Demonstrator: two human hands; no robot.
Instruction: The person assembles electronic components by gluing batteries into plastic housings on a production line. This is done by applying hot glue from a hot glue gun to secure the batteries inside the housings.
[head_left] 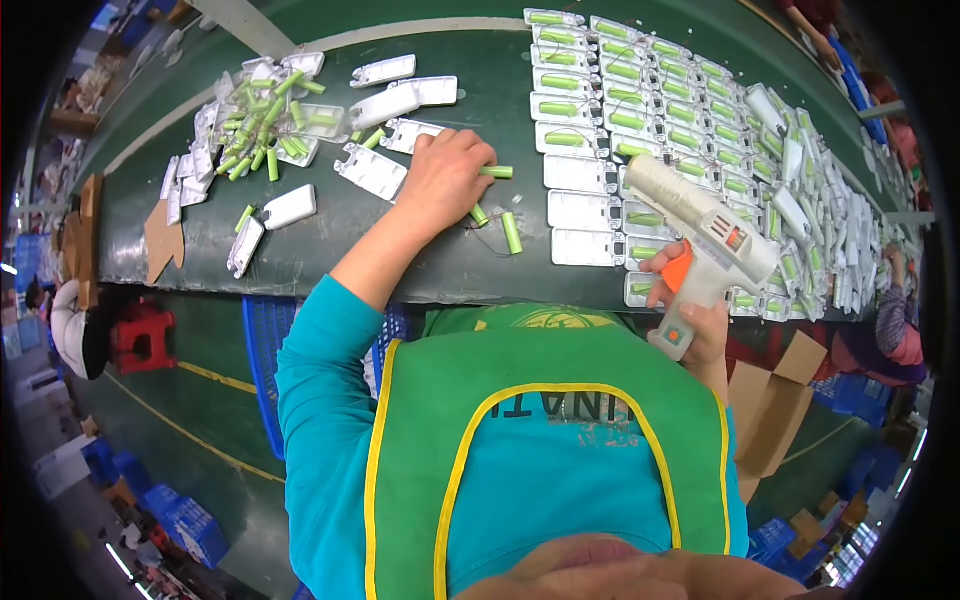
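My right hand (702, 325) is wrapped round the handle of a whitish glue gun (712, 226) with an orange trigger, its barrel slanting up and left over rows of white casings. On the dark bench, my left hand (446, 178) curls its fingers over green battery cells; one cell (497, 172) sticks out beside the fingers, whose tips are hidden. Just right of it lies a loose green cell (512, 233) with a thin wire. A white plastic casing (372, 172) lies open against the hand's left side.
Rows of white casings (563, 109), most with green cells, cover the bench's right part, with a denser heap beyond. At the left lies a pile of green cells (262, 122) among casings, beside a cardboard piece (163, 240). A blue crate (265, 360) stands below the bench edge.
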